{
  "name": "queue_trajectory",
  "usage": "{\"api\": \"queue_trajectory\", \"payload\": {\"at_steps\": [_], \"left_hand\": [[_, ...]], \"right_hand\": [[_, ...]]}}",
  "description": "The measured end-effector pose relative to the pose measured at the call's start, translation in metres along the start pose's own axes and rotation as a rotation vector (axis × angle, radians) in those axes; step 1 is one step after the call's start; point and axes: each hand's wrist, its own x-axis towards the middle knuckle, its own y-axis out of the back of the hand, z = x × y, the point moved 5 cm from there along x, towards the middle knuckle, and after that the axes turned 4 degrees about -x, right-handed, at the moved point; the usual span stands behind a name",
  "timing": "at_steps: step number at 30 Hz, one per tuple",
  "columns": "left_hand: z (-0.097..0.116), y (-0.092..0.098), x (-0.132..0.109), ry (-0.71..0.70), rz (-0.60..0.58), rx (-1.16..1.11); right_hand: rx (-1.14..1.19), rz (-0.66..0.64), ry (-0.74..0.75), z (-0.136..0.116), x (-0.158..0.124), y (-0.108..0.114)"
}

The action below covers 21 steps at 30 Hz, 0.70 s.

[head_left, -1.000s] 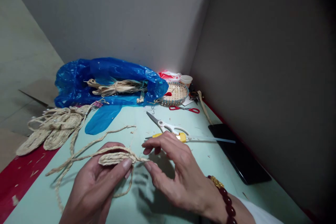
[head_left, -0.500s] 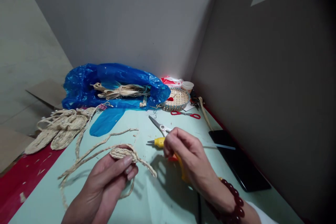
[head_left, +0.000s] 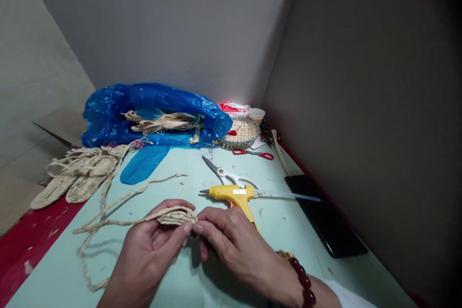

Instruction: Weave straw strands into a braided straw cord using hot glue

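- Grey wall (head_left: 187, 33) behind, pale-green worktop (head_left: 281, 226). Where's the braided coil (head_left: 175, 216)?
- Held above worktop, toward near edge. Long axis left-right, right end meeting the right hand (head_left: 198, 226).
- Grip?
- Left hand (head_left: 151, 245) clamps it from below-left; right pinches its right end. Glue gun (head_left: 233, 193) lies just beyond, toward far edge.

The head camera looks forward and down from close above the table (head_left: 281, 228).
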Motion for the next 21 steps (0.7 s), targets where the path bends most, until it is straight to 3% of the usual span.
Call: {"api": "queue_trajectory", "payload": {"at_steps": [5, 10, 21], "left_hand": [[-0.003, -0.003, 0.004, -0.003, -0.054, 0.017], [0.003, -0.004, 0.007, -0.032, -0.143, 0.017], [0.008, -0.007, 0.006, -0.018, -0.176, -0.049]], "right_hand": [[-0.021, 0.011, -0.013, 0.008, 0.000, -0.004], [0.104, -0.084, -0.013, 0.008, 0.004, -0.007], [0.212, -0.142, -0.023, 0.006, 0.003, -0.006]]}}
